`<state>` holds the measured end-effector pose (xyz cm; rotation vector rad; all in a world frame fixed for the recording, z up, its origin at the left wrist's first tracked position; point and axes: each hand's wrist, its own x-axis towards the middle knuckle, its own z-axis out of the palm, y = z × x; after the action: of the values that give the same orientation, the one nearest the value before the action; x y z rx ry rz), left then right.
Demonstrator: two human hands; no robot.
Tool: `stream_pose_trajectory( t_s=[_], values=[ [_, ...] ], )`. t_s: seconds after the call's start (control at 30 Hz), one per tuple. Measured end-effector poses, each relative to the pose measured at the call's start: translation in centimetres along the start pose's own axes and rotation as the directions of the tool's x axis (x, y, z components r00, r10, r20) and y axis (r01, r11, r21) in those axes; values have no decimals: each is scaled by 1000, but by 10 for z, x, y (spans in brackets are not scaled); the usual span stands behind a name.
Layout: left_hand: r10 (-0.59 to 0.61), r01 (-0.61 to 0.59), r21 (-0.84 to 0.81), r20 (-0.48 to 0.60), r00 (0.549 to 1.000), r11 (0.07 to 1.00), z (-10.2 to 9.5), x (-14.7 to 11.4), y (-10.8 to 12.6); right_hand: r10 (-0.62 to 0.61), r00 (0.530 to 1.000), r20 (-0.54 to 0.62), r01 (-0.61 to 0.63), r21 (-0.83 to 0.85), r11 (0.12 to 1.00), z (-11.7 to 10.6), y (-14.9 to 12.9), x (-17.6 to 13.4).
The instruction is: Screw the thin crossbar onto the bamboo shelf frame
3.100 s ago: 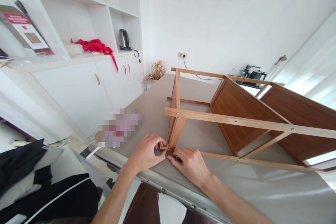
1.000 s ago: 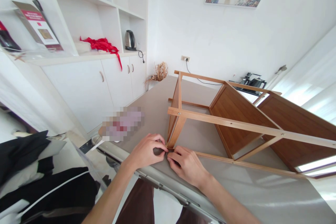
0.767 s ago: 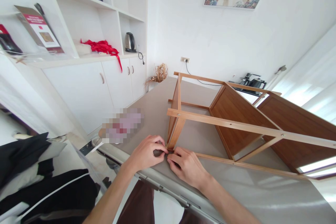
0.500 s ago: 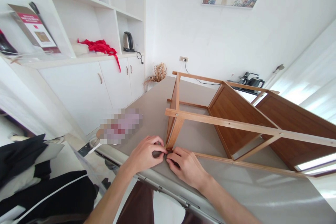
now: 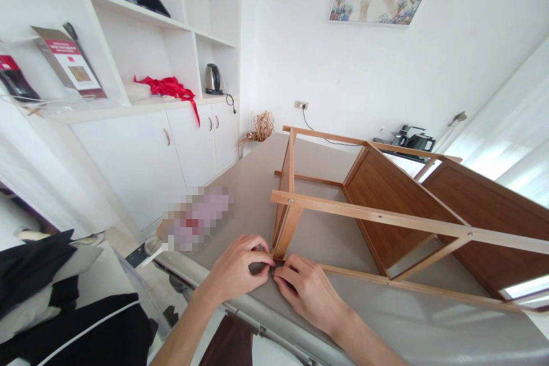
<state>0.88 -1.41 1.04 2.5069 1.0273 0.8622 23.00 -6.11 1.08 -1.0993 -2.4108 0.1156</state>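
Note:
A wooden shelf rack with slatless brown panels lies on its side on the grey table. Its near lower corner is between my two hands. My left hand has thumb and index finger pinched together at that corner. Just to the right, my right hand also has its thumb and fingers drawn together, close to the left fingertips. Whatever is between the fingers is too small and covered to make out. A screw head shows on the rail above.
At left on the table lies a pixelated purple and red item. Black cloth is heaped at lower left. White shelving holds red ribbon and a kettle. Another kettle stands beyond the rack.
The view has tilted up slightly, so everything sits a little lower in the picture. Both hands stay pinched at the same corner of the rack.

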Motion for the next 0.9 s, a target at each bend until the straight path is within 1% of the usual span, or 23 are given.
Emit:
stream_pose_trajectory(
  t_s=[0.43, 0.7, 0.9],
  values=[
    [11, -11, 4, -13, 1000, 1000, 0, 0, 0, 29, 999, -13, -28, 82, 996, -2, 1, -2],
    [-9, 10, -43, 14, 1000, 999, -1, 2, 0, 61, 998, -9, -59, 127, 990, 0, 1, -2],
    [-18, 21, -53, 49, 999, 998, -6, 3, 3, 86, 996, -8, -84, 155, 984, -2, 0, -1]
  ],
)
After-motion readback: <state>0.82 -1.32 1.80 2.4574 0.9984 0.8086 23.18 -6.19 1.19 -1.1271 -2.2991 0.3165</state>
